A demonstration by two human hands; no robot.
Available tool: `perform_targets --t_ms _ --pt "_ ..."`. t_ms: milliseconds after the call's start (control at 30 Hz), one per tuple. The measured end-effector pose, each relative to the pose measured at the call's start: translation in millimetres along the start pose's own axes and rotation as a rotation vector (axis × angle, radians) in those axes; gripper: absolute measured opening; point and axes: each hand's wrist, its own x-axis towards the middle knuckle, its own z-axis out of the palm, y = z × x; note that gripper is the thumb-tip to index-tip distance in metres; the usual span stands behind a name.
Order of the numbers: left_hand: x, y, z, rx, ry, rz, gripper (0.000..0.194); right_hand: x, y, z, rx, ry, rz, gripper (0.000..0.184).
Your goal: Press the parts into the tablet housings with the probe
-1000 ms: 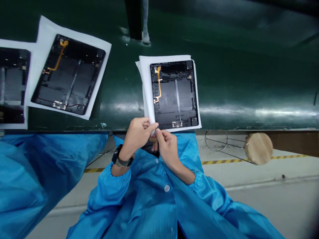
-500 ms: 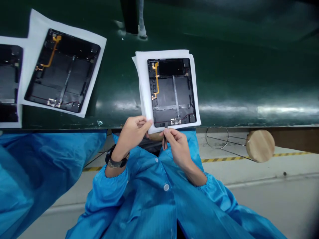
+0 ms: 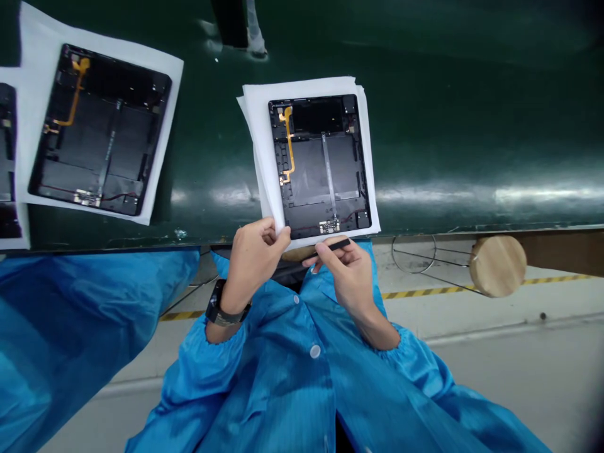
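Note:
An opened tablet housing (image 3: 309,182) lies on white sheets (image 3: 264,138) at the table's front edge. Inside it are an orange flex cable (image 3: 289,141), a grey ribbon down the middle and a small circuit board (image 3: 329,226) at the near edge. My left hand (image 3: 257,251) pinches the near left corner of the sheets, its thumb by the housing's corner. In my right hand (image 3: 346,270) is a slim black tool (image 3: 337,245), thinner at its left end. It lies nearly level, just in front of the sheets, apart from the housing.
A second opened tablet housing (image 3: 101,132) lies tilted on white sheets at the left, with part of another (image 3: 7,151) beyond it. A dark post (image 3: 231,25) stands at the back. A co-worker's blue sleeve (image 3: 94,302) is at left, a round wooden stool (image 3: 499,265) at right.
My right hand has turned the black tool from pointing at the housing's near edge to lying sideways, off the housing. My left hand keeps its place at the corner. The view has shifted slightly.

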Motion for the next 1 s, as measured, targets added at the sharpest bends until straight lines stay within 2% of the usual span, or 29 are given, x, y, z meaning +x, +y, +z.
perform_targets --t_ms 100,200,233,300,400,467,533,633,800,1000 --pt "-1.9 -1.8 1.6 -0.027 0.017 0.012 0.035 2.2 3.3 -0.6 0.001 0.039 -0.042 0.023" --pt "-7.2 -9.3 3.5 -0.151 0.026 0.034 0.026 3.0 6.0 -2.3 0.004 0.053 -0.086 0.022" --pt "-10.1 -12.6 4.7 -0.192 0.061 0.049 0.022 3.1 6.3 -2.8 0.020 0.043 -0.099 0.022" --pt "-17.0 -19.4 8.2 -0.205 0.202 0.105 0.020 3.8 5.8 -3.6 0.063 -0.003 -0.112 0.021" --pt "-27.4 -27.2 14.5 -0.022 0.422 0.281 0.018 6.9 2.8 -3.1 0.093 -0.081 -0.100 0.020" --pt "-32.3 -30.0 18.6 0.107 0.483 0.412 0.016 10.3 -0.2 -1.9 0.074 -0.114 -0.092 0.020" --pt "-35.6 -31.3 22.4 0.186 0.507 0.508 0.019 14.2 -3.3 -0.5 0.047 -0.135 -0.093 0.022" --pt "-39.2 -32.0 28.3 0.257 0.504 0.574 0.024 19.4 -7.0 1.4 0.015 -0.157 -0.097 0.023" --pt "-41.4 -34.0 35.5 0.266 0.491 0.595 0.022 24.1 -7.7 3.5 -0.006 -0.154 -0.093 0.025" --pt "-39.9 -35.3 35.7 0.249 0.486 0.586 0.020 25.0 -8.1 4.4 0.007 -0.170 -0.090 0.023"
